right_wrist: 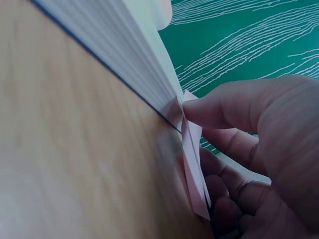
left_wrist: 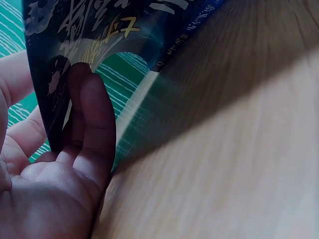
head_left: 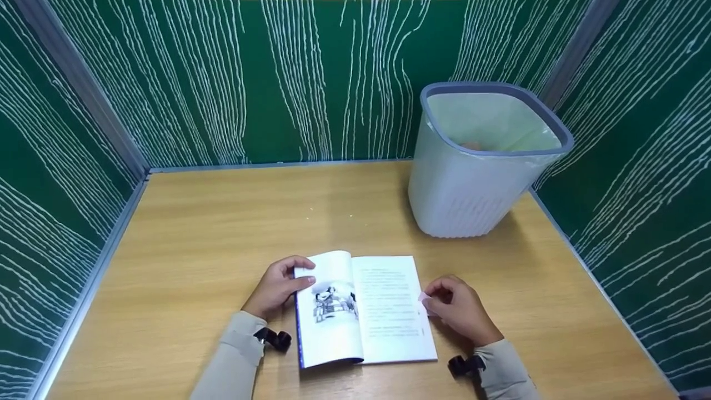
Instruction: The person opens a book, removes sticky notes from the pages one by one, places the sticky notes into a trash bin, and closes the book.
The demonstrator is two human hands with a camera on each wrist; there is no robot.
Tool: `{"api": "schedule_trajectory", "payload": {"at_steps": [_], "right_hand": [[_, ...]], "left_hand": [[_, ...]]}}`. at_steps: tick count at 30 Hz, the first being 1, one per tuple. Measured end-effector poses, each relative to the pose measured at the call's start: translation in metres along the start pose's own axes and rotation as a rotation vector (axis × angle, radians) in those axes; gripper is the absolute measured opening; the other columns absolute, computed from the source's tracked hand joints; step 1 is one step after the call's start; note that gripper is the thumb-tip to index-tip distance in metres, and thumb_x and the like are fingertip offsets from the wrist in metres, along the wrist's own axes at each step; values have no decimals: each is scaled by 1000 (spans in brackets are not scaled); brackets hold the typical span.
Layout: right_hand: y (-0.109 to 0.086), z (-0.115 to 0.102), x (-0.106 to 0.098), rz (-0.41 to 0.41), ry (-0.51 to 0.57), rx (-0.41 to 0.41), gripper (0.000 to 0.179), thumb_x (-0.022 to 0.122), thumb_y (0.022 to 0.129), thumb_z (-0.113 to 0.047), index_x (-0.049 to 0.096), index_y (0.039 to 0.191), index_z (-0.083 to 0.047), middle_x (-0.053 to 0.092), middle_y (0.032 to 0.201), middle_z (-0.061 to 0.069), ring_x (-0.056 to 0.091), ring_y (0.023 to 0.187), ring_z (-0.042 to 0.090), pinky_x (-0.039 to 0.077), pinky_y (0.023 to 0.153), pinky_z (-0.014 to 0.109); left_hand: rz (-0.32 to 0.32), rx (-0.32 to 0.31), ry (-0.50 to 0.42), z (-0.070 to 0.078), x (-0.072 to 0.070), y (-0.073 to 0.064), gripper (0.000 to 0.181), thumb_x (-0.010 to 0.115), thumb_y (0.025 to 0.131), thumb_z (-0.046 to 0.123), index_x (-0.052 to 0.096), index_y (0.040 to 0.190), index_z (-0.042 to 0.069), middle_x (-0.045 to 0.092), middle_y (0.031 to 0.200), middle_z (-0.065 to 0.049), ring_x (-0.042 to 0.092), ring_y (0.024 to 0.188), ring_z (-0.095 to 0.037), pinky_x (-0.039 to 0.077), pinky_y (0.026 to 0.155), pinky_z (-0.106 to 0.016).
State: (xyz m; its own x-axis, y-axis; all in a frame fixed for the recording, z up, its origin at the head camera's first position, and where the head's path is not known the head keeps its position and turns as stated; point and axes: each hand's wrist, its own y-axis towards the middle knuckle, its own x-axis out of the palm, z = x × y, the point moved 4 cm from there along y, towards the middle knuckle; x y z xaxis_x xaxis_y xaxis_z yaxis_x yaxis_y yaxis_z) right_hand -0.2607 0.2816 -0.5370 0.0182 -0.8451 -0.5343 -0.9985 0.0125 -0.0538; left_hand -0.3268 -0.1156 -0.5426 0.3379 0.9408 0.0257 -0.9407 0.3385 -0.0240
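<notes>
An open book [head_left: 390, 322] lies on the wooden table, a black-and-white drawing on its left page and printed text on its right. My left hand [head_left: 278, 288] grips the book's left side, thumb on the page and fingers behind the raised cover. The left wrist view shows the dark blue cover [left_wrist: 47, 55] with light and yellow lettering, bent above the tabletop. At the right page's outer edge, my right hand [head_left: 460, 312] pinches a folded pink piece of paper [right_wrist: 193, 172] between thumb and fingers. The paper is right against the page edges in the right wrist view.
A light grey trash bin [head_left: 466, 194] with a blue-grey rim and a plastic liner stands at the table's back right. Green panels [head_left: 361, 78] with white wavy lines enclose the table [head_left: 211, 222] at the back and both sides. Tiny white specks lie behind the book.
</notes>
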Motion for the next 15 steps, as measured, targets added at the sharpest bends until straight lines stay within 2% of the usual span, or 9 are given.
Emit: {"api": "schedule_trajectory", "payload": {"at_steps": [7,15], "right_hand": [[-1,-2,-1,1,21,-29,13,81,90,-18,69,92,-16,63,93,7,60,74,21,55,49,31],[-1,-5,-7,30,167,-4,14,78,93,-18,69,97,-9,64,92,13,59,67,23,51,44,33]], "left_hand": [[-5,5,-17,1,1,0,36,81,88,9,67,119,-3,61,119,-14,59,95,-20,56,73,-24],[-5,-10,-1,1,0,0,36,82,88,12,68,119,-1,61,120,-13,60,99,-22,56,77,-25]]}}
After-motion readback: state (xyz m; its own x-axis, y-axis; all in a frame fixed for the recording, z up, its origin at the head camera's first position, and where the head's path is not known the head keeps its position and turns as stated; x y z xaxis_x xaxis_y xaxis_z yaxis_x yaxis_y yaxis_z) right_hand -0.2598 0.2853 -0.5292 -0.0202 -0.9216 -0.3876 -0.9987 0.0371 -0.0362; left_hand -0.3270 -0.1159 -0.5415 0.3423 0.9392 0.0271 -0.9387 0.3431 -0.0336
